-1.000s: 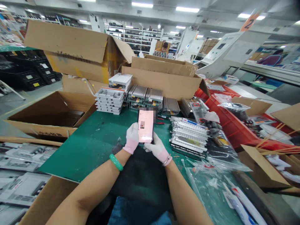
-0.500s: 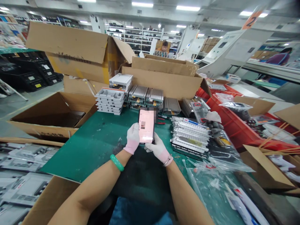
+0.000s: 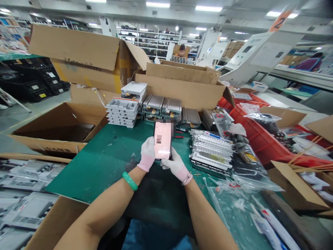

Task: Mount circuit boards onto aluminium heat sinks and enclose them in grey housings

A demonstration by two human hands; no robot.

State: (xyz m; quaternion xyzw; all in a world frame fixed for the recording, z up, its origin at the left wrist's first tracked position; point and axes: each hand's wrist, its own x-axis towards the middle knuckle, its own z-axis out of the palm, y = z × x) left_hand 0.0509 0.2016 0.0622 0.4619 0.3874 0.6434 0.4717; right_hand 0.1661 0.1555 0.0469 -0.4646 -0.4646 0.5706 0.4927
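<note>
Both of my hands wear white and pink gloves and hold a phone [image 3: 162,139] upright above the green table mat [image 3: 104,163]. Its lit pinkish screen faces me. My left hand [image 3: 147,153] grips the phone's left edge, fingers closed; a green bangle sits on that wrist. My right hand [image 3: 175,164] cups the phone's lower right corner from underneath, with a silver bracelet at the wrist.
Stacks of grey plastic trays [image 3: 122,111] and finned metal parts [image 3: 162,106] stand behind the phone. A pile of flat silver parts [image 3: 210,149] lies to the right. Open cardboard boxes [image 3: 59,126] flank the left, red bins [image 3: 256,137] the right. Plastic bags [image 3: 234,201] litter the near right.
The hands and phone stay in place. The view has shifted very slightly.
</note>
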